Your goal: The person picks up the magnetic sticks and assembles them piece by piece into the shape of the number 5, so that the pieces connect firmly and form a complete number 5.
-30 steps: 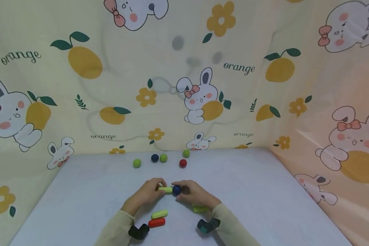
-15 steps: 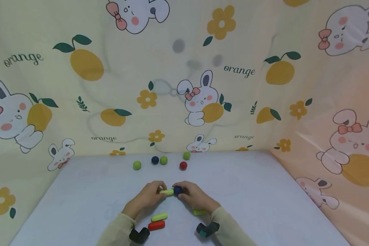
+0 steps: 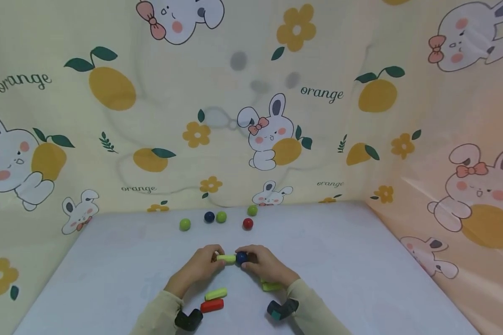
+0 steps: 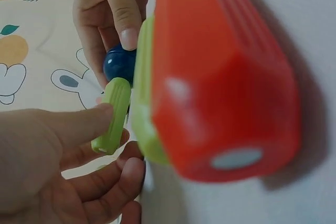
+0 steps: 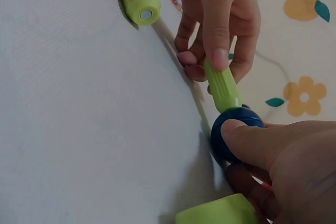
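Head view shows your left hand pinching a green stick and your right hand pinching a blue ball. One end of that stick touches the ball, right between your hands. Closer to you, a second green stick lies just beside a red stick. A third green stick is partly hidden by your right arm. Farther back on the white table sit three green balls, a dark blue ball and a red ball.
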`<state>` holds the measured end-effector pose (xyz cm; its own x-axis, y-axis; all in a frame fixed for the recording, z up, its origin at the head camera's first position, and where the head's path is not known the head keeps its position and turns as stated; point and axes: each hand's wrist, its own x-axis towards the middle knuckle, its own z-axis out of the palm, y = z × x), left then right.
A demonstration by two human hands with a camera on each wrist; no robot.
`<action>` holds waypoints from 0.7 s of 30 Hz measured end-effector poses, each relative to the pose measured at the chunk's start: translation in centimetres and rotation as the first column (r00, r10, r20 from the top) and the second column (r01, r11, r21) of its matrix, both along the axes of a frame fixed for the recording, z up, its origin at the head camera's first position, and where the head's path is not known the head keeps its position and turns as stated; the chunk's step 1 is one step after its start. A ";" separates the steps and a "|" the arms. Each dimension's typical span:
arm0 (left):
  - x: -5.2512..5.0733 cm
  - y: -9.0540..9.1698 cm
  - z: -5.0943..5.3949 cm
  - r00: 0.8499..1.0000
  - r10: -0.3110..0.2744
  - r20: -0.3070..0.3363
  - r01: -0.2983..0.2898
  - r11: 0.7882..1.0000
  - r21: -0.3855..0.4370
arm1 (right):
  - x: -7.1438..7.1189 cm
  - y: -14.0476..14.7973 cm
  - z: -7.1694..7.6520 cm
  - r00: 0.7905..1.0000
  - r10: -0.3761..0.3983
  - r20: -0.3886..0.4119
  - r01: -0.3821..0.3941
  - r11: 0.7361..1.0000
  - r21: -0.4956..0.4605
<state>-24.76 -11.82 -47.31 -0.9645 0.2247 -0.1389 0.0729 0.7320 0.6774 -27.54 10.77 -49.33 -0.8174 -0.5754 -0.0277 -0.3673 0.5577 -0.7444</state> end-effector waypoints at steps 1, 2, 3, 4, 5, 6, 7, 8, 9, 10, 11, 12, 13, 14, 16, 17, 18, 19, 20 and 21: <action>0.0 -0.1 0.0 1.000 -0.003 0.005 0.003 1.000 0.009 | 0.0 0.0 0.0 1.000 0.000 0.001 0.000 1.000 0.003; 0.0 -0.2 0.0 1.000 -0.005 0.012 0.005 1.000 0.014 | -0.1 0.0 0.1 1.000 -0.001 0.002 0.001 1.000 0.008; 0.0 -0.3 0.0 1.000 -0.008 0.021 0.007 1.000 0.021 | -0.1 0.1 0.1 1.000 -0.004 0.001 0.004 1.000 0.012; -0.1 -0.5 0.0 1.000 -0.008 0.029 0.007 1.000 0.024 | -0.1 0.1 0.1 1.000 -0.007 0.001 0.007 1.000 0.021; -0.2 -0.7 0.1 0.999 -0.004 0.039 0.003 1.000 0.026 | -0.1 0.1 0.2 1.000 -0.014 0.002 0.014 0.999 0.030; -0.2 -1.1 0.2 0.999 0.003 0.045 -0.004 1.000 0.023 | -0.1 0.2 0.3 1.000 -0.022 0.002 0.022 0.999 0.039; -0.3 -1.4 0.3 0.999 0.013 0.051 -0.014 1.000 0.015 | -0.1 0.2 0.3 1.000 -0.027 -0.001 0.027 0.999 0.045; -0.4 -1.8 0.4 0.998 0.027 0.052 -0.028 1.000 0.006 | -0.1 0.3 0.4 1.000 -0.027 -0.006 0.028 0.999 0.046; -0.5 -2.3 0.6 0.998 0.041 0.051 -0.041 0.999 -0.004 | -0.2 0.4 0.5 1.000 -0.028 -0.007 0.028 0.999 0.044; -0.6 -2.8 0.8 0.997 0.058 0.053 -0.058 0.998 -0.012 | -0.2 0.4 0.6 1.000 -0.027 -0.007 0.027 0.999 0.044; -0.7 -3.3 1.0 0.996 0.074 0.052 -0.073 0.997 -0.021 | -0.2 0.4 0.6 1.000 -0.026 -0.006 0.026 0.999 0.040; -0.8 -3.8 1.1 0.995 0.088 0.050 -0.087 0.996 -0.028 | -0.2 0.5 0.6 1.000 -0.022 -0.006 0.022 0.999 0.033; -0.8 -4.2 1.3 0.994 0.101 0.049 -0.099 0.995 -0.033 | -0.3 0.5 0.6 1.000 -0.017 -0.003 0.017 1.000 0.024; -0.9 -4.6 1.4 0.993 0.113 0.045 -0.112 0.993 -0.033 | -0.3 0.6 0.5 1.000 -0.013 0.002 0.013 1.000 0.015; -1.1 -5.3 1.4 0.990 0.136 0.025 -0.135 0.991 -0.024 | -0.5 0.7 0.3 1.000 -0.012 0.010 0.012 1.000 0.011; -1.2 -5.7 1.3 0.989 0.146 0.001 -0.146 0.989 -0.012 | -0.5 0.7 0.2 1.000 -0.010 0.013 0.010 1.000 0.007; -1.3 -6.0 1.3 0.988 0.154 -0.026 -0.154 0.988 0.003 | -0.6 0.7 0.1 1.000 -0.009 0.016 0.009 1.000 0.003; -1.4 -6.2 1.3 0.985 0.163 -0.054 -0.162 0.987 0.022 | -0.6 0.8 0.0 1.000 -0.008 0.021 0.008 1.000 -0.003; -1.5 -6.5 1.2 0.981 0.171 -0.087 -0.168 0.985 0.047 | -0.6 0.8 0.0 1.000 -0.005 0.023 0.005 1.000 -0.007; -1.6 -6.7 1.2 0.977 0.182 -0.114 -0.175 0.982 0.073 | -0.6 0.8 0.0 1.000 -0.002 0.024 0.002 1.000 -0.011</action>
<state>-26.36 -18.51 -46.12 -0.9986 0.0520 -0.0112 0.0283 0.6969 0.7166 -28.19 11.62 -49.38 -0.8178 -0.5740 -0.0411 -0.3478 0.5499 -0.7594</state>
